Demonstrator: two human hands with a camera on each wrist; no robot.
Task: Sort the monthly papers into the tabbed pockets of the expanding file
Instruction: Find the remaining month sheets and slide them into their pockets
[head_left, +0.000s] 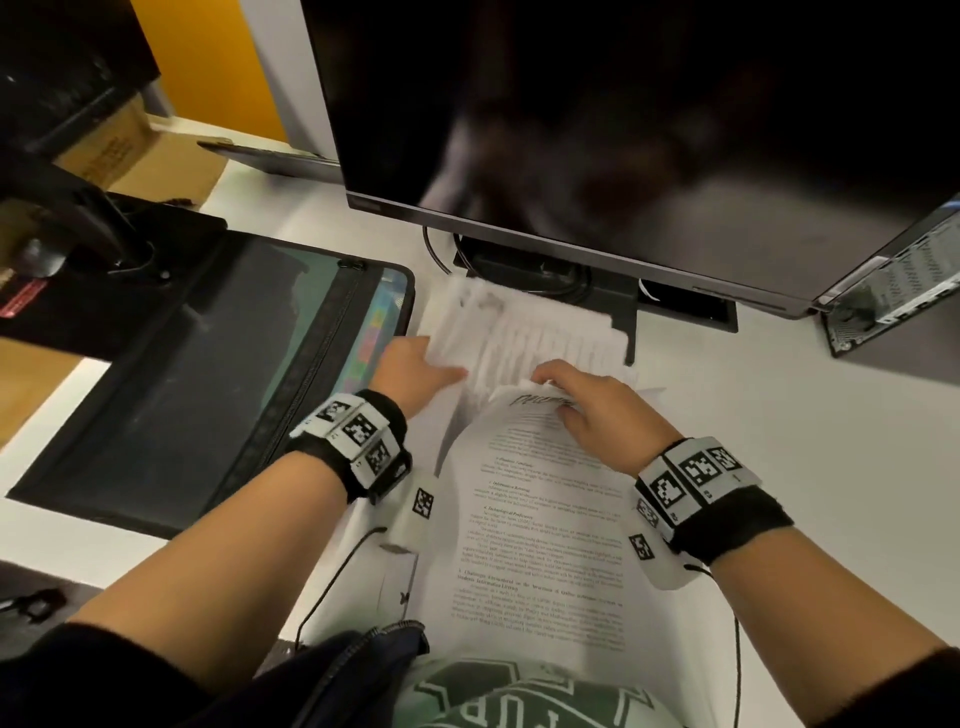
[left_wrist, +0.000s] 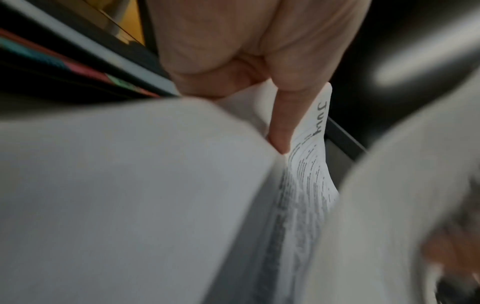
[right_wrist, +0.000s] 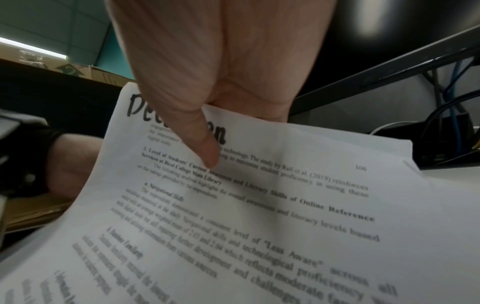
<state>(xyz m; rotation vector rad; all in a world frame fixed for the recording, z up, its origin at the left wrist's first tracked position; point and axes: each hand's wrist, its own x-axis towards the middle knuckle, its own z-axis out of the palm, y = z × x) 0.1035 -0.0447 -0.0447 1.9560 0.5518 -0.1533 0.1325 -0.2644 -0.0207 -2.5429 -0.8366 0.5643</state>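
White worktop (head_left: 779, 415) under our hands, right hand (head_left: 597, 410) pinching white printed December sheet (head_left: 530, 519), left hand (head_left: 415, 364) gripping white July page (left_wrist: 314, 164), black zipped expanding file (head_left: 208, 389) alongside.

Right hand (right_wrist: 207, 82) seen from wrist, printed sheet (right_wrist: 259, 216) pinched at top edge: thumb (right_wrist: 197, 139) laid on printed face, fingers hidden behind sheet. Handwritten black heading partly covered by thumb; "De" and last letters readable. Typed paragraphs and page number 106 seen below. Sheet curved, left edge lifted. More white papers (right_wrist: 384, 144) lying just beneath, at right. Other wrist with black band (right_wrist: 39, 156) seen at left. Dark monitor (right_wrist: 389, 30) above, cables (right_wrist: 451, 107) at right, cardboard box (right_wrist: 85, 72) behind at left.
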